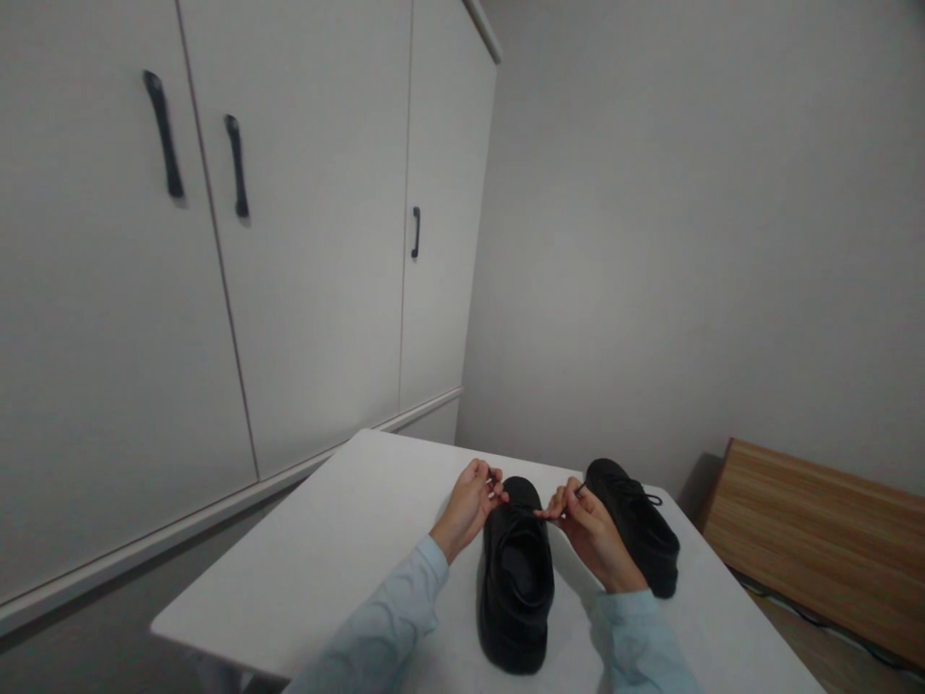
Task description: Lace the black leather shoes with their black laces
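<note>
A black shoe (pixel 516 598) stands on the white table (pixel 318 549), its toe pointing away from me and its opening facing up. Beside its front left edge, my left hand (pixel 473 501) pinches a dark shoelace between thumb and fingers. On the other side of the shoe, my right hand (pixel 582 520) is closed on another dark lace end, with a short piece showing above the fingertips. A second black shoe (pixel 643 530), its lace tied in a bow, sits to the right, partly behind my right hand.
White cabinet doors (pixel 318 241) with dark handles rise behind the table on the left. A grey wall (pixel 650 241) stands at the back. A wooden surface (pixel 816 540) lies beyond the table's right edge, with cables below it.
</note>
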Demonstrator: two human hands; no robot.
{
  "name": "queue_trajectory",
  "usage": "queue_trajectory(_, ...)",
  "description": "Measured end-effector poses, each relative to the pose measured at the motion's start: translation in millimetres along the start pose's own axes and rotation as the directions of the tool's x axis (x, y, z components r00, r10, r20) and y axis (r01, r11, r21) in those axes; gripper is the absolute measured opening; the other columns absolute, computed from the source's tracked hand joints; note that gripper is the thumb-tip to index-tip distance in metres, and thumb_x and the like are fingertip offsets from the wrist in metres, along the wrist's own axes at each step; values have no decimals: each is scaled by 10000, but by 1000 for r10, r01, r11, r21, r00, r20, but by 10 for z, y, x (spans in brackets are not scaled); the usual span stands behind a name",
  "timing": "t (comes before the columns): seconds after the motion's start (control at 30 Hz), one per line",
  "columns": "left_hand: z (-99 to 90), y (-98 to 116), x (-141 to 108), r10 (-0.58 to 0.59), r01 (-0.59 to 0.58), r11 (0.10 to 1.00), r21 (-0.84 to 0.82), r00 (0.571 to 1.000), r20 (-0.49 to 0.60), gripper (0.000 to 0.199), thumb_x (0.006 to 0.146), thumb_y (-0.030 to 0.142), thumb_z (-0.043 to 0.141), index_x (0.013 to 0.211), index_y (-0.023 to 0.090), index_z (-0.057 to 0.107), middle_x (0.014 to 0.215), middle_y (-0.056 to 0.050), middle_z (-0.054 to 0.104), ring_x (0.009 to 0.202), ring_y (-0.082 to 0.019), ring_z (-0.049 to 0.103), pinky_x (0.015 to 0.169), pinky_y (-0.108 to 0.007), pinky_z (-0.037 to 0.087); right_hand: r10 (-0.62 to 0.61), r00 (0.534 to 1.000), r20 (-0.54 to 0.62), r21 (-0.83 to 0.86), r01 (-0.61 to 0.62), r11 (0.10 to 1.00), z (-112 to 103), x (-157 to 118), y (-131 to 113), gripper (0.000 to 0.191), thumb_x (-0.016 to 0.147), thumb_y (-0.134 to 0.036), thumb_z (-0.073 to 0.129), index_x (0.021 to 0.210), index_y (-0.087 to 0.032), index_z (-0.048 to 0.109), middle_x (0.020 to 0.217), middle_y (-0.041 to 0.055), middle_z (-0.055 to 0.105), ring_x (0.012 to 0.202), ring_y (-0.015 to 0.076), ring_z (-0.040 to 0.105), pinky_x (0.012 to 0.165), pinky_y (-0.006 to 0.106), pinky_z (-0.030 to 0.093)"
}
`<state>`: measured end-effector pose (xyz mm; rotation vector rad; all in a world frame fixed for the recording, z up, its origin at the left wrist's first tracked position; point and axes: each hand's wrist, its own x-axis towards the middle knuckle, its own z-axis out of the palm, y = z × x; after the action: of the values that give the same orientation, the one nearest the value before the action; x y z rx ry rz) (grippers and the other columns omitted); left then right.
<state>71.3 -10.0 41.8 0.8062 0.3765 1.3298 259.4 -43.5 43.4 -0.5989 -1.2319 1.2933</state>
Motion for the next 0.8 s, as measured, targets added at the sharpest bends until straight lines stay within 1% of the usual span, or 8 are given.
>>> queue_trajectory(0.1, -45, 19, 27, 29, -27, 997, 73, 999, -24, 424, 735, 496, 669, 767, 179, 389, 723, 31, 531, 499, -35, 423, 504, -192, 403, 20, 1000, -9, -39, -20, 999, -31, -2, 0, 340, 749, -493, 658, 677, -223, 462, 614, -22, 525, 603, 151, 520, 712, 385, 512)
queue_trajectory(0.17, -70, 25, 39, 39, -37, 991, 132, 999, -16, 436, 732, 523, 654, 769, 180, 387, 707, 36, 530, 478, -30, 401, 485, -187, 382, 32, 999, -5, -70, -32, 997, -43, -2, 4, 356, 750, -513, 647, 674, -225, 451, 600, -28, 507, 585, 145, 498, 684, 369, 512)
queue_trajectory(0.3, -106, 35, 49, 36, -37, 972, 230, 999, 10, 442, 734, 544, 633, 753, 183, 379, 655, 55, 509, 440, -24, 366, 442, -170, 339, 55, 998, 18, -91, -53, 994, -42, -6, 11, 363, 753, -526, 638, 681, -227, 445, 579, -41, 482, 550, 132, 476, 668, 349, 503)
queue_trajectory(0.47, -166, 61, 63, 25, -26, 960, 279, 1000, 5, 442, 731, 540, 631, 744, 188, 364, 621, 72, 480, 417, -16, 342, 418, -154, 292, 73, 996, 60, -82, -68, 994, -61, -23, 5, 345, 778, -498, 629, 677, -219, 452, 554, -51, 476, 536, 123, 484, 674, 328, 484)
queue_trajectory(0.67, -267, 66, 99, -11, 10, 941, 339, 1000, 1, 447, 716, 549, 629, 742, 189, 365, 602, 76, 465, 409, -18, 339, 405, -150, 276, 117, 989, 90, -51, -113, 992, -97, -34, 0, 327, 772, -473, 653, 702, -212, 469, 531, -57, 479, 520, 119, 483, 682, 330, 474)
queue_trajectory(0.8, -298, 51, 120, -31, 3, 908, 420, 998, 58, 416, 743, 542, 594, 747, 192, 369, 596, 73, 471, 407, -27, 335, 401, -157, 285, 129, 987, 93, -26, -127, 992, -96, -19, 17, 308, 771, -450, 666, 711, -205, 488, 524, -60, 489, 512, 112, 485, 657, 305, 461)
